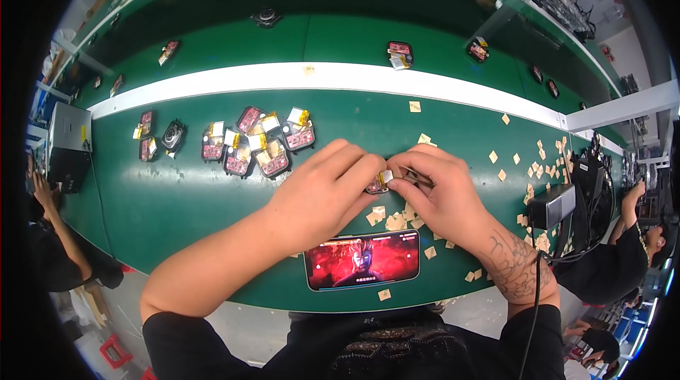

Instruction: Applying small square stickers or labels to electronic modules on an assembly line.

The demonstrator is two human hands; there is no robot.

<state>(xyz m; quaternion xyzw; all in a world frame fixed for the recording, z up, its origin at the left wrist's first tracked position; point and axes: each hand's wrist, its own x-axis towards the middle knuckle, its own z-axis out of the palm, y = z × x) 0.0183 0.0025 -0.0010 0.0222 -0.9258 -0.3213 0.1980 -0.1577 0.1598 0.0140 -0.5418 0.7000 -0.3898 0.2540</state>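
Observation:
Near the middle of the green workbench, my left hand (331, 183) is closed around a small open watch case with a red circuit board (373, 186), mostly hidden by the fingers. My right hand (440, 185) meets it from the other side, thumb and fingers pinched at a small silver battery with yellow tape (386, 177). Something thin and dark shows between the right fingers; its kind is unclear. To the left lies a cluster of similar open watch cases (272, 160) with red boards and silver batteries. Below my hands, loose tan paper squares (397, 222) are scattered.
A phone (363, 261) with a lit red screen lies near the front edge. Right of my hands are a black adapter box (552, 206), cables and more tan squares. A white rail (326, 77) crosses behind. A grey box (69, 143) stands at left; other people sit both sides.

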